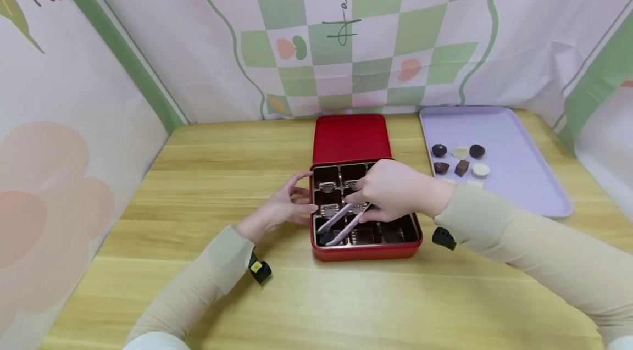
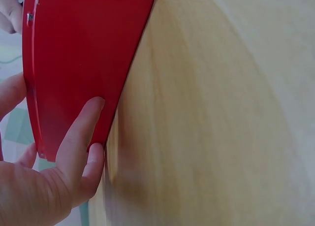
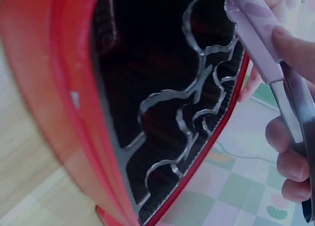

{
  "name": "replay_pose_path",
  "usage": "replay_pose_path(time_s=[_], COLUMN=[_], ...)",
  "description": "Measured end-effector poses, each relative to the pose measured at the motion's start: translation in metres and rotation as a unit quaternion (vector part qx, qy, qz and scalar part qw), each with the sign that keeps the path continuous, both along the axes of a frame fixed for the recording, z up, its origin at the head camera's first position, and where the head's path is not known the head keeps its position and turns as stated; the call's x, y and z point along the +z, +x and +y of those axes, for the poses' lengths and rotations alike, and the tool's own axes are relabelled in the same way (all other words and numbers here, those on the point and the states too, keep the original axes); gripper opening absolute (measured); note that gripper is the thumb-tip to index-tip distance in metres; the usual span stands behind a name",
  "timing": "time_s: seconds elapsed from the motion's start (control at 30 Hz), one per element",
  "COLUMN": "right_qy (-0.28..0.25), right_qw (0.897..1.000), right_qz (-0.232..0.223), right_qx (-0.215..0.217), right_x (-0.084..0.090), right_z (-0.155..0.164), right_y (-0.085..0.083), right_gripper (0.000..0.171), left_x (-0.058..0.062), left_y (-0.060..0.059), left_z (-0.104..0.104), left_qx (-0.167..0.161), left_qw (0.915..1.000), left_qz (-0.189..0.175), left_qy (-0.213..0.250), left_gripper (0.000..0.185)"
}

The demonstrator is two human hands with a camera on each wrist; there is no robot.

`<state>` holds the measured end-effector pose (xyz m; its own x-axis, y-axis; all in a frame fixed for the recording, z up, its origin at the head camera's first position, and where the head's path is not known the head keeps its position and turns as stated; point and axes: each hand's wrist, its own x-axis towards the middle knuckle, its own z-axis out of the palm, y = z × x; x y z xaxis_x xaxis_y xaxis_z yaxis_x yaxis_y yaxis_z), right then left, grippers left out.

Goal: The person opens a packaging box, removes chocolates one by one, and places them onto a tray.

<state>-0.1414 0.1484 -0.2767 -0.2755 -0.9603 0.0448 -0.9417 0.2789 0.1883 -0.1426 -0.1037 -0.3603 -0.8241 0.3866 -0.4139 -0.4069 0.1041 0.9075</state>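
A red tin box (image 1: 367,253) stands on the table, fitted with a dark divided insert. My right hand (image 1: 393,190) holds tongs (image 1: 341,221) above it. In the right wrist view the tongs (image 3: 256,36) show lilac ends and metal arms, gripped between thumb and fingers. Their tips reach down into the front-left compartment around something dark; I cannot tell clearly what it is. My left hand (image 1: 282,204) rests against the box's left side, fingers spread. The left wrist view shows its fingers (image 2: 81,132) touching the red wall (image 2: 83,53). My right hand hides the box's back-right compartments.
The box's red lid (image 1: 351,138) lies flat behind it. At the back right is a lilac tray (image 1: 524,174) bearing several dark and pale chocolates (image 1: 462,167), partly covered by the right sleeve. A patterned curtain (image 1: 326,20) hangs along the table's far edge.
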Motion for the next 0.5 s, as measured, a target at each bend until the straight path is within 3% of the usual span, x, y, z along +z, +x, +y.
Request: replay_pose_path(time_s=[0.27, 0.5], right_qy=[0.015, 0.063], right_qw=[0.999, 0.995], right_qz=[0.025, 0.026], right_qx=[-0.015, -0.071], right_x=[0.004, 0.015], right_z=[-0.004, -0.013], right_y=[0.004, 0.016], right_gripper=[0.035, 0.032], left_x=[0.001, -0.001], left_y=[0.0, -0.001], left_z=[-0.001, -0.002], left_qx=[-0.014, -0.021], left_qw=[0.9999, 0.9996], left_qz=[0.01, 0.018], left_qy=[-0.003, -0.008], left_gripper=[0.083, 0.082])
